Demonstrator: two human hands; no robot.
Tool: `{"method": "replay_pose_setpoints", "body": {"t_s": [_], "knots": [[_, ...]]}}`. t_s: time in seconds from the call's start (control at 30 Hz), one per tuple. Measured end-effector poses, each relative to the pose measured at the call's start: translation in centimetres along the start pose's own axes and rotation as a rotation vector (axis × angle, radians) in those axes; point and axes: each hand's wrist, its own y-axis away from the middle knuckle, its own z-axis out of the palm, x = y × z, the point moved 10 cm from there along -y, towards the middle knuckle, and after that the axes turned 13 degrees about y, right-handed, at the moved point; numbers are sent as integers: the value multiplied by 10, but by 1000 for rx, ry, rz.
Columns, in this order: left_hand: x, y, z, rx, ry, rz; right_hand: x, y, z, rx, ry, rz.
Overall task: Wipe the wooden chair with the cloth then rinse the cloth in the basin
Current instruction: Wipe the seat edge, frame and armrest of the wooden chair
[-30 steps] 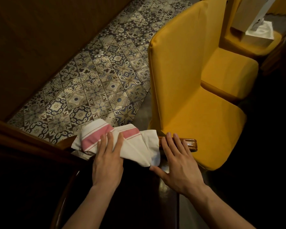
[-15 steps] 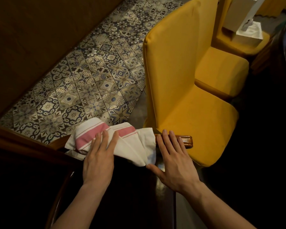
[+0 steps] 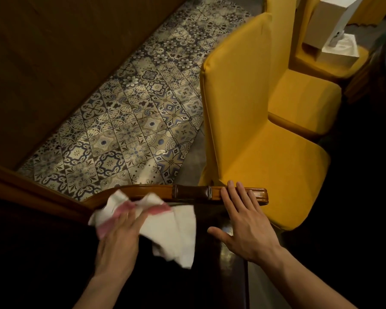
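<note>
you're mid-wipe; rinsing remains, no basin in view.
your left hand presses the cloth on the wooden chair; right hand flat, empty.

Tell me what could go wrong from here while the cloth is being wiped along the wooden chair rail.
A loose corner of the cloth hangs free of the left hand and could slip off. The right hand rests flat on the rail, in the wiping path. No basin shows, so rinsing means carrying the cloth away over the patterned floor.

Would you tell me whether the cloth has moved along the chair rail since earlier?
Yes. The cloth has slid off the rail toward the person.
</note>
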Motion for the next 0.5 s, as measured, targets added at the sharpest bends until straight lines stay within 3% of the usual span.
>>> {"method": "replay_pose_setpoints", "body": {"t_s": [0.13, 0.33, 0.5], "knots": [[-25, 26, -6, -12, 31, -93, 2, -2, -5, -23, -34, -5], [1, 24, -63, 89, -25, -68, -4, 0, -23, -124, -100, 16], [49, 19, -109, 100, -65, 22, -38, 20, -93, -13, -312, -6]]}}
